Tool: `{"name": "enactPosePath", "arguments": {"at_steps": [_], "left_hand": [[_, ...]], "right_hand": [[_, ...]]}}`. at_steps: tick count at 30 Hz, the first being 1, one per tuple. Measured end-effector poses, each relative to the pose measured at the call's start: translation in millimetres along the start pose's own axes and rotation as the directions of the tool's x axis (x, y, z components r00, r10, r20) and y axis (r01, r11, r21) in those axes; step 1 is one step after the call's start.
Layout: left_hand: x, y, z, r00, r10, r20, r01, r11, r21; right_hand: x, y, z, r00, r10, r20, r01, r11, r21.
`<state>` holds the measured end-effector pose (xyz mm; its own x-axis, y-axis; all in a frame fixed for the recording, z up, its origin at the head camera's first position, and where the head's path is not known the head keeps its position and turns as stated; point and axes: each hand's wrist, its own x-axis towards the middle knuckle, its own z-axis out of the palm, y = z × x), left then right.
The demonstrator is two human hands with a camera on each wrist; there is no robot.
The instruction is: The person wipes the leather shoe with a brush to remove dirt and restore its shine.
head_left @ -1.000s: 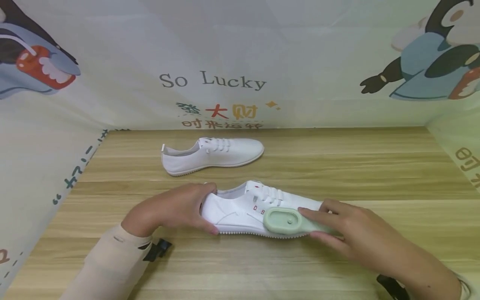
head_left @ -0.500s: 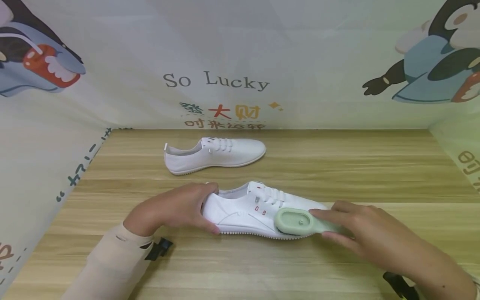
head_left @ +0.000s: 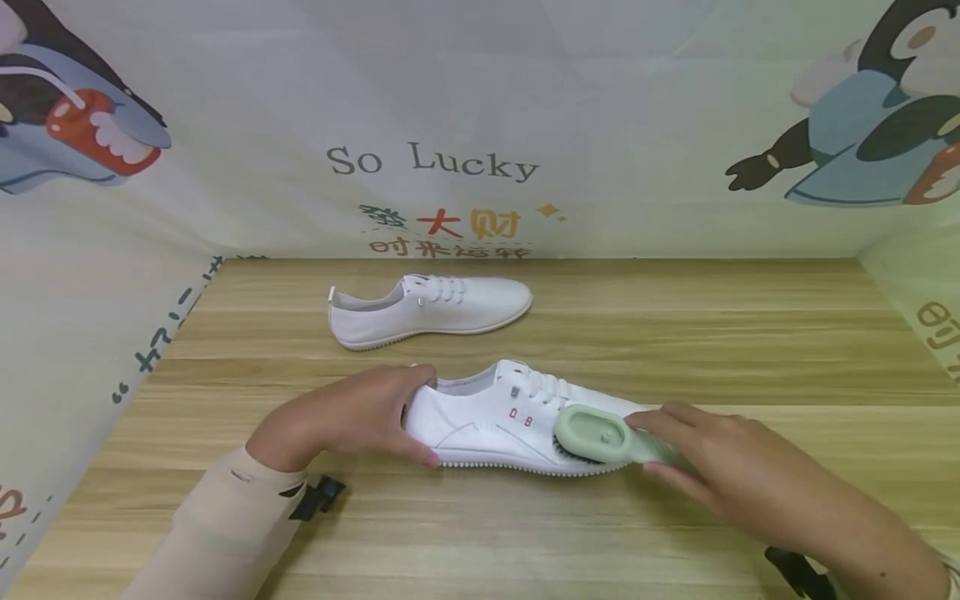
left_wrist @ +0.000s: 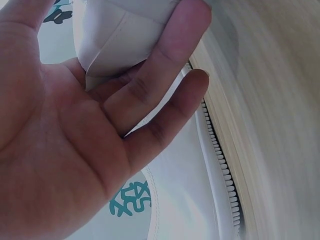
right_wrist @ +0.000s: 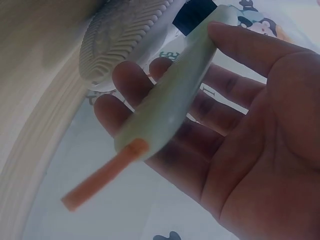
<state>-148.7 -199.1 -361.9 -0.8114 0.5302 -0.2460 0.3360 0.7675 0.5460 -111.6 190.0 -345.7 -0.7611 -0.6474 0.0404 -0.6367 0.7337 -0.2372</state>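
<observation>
My left hand [head_left: 360, 417] grips the heel of a white lace-up shoe [head_left: 457, 421], thumb and fingers on either side of it. The toe points right, and red letters mark the side. With my right hand [head_left: 727, 458] I hold a pale green shoe brush [head_left: 592, 432] by its handle. Its dark bristles lie against the shoe's side near the toe. In the right wrist view, the brush handle [right_wrist: 170, 105] crosses my curled fingers, and an orange strap [right_wrist: 100, 177] hangs from its end. The shoe's ridged sole [right_wrist: 127, 40] shows beyond the fingers there.
A second white shoe [head_left: 435, 310] rests farther back on the wood-grain tabletop [head_left: 675, 333], its toe also to the right. A printed cloth [head_left: 637, 150] with cartoon penguins and lettering walls in the back and sides. A black strap [head_left: 318, 498] is at my left wrist.
The brush in my right hand has slid right along the shoe's side toward the toe. Its head is now tilted, exposing the dark bristles. My left hand keeps its hold on the heel.
</observation>
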Motion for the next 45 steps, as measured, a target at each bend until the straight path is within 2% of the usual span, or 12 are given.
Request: {"name": "enactPosePath", "arguments": {"at_steps": [13, 19, 27, 32, 37, 45], "left_hand": [[1.2, -1.0, -0.3, 1.0, -0.012, 0.005, 0.012, 1.0, 0.001], [1.7, -2.0, 0.1, 1.0, -0.008, 0.006, 0.008, 1.0, 0.006], [1.5, -1.0, 0.0, 1.0, -0.006, 0.006, 0.006, 1.0, 0.007], [2.2, -0.2, 0.2, 1.0, -0.003, 0.006, 0.003, 1.0, 0.004], [1.9, -0.2, 0.2, 1.0, -0.002, 0.003, 0.002, 1.0, 0.001], [1.1, 0.3, -0.4, 1.0, -0.014, -0.007, 0.014, 1.0, 0.008]], "right_hand": [[-3.4, 9, -9, 0.999, 0.046, -0.02, -0.047, 0.997, -0.054], [-3.4, 9, -9, 0.998, 0.053, -0.019, -0.054, 0.998, -0.041], [-2.4, 0, -1, 0.993, -0.061, -0.101, 0.061, 0.998, -0.01], [0.2, -2, 1, 0.993, -0.027, -0.113, 0.022, 0.999, -0.044], [3.1, 1, 0, 0.997, 0.026, -0.074, -0.029, 0.998, -0.048], [6.1, 10, -1, 0.995, 0.017, -0.1, -0.019, 1.0, -0.025]]}}
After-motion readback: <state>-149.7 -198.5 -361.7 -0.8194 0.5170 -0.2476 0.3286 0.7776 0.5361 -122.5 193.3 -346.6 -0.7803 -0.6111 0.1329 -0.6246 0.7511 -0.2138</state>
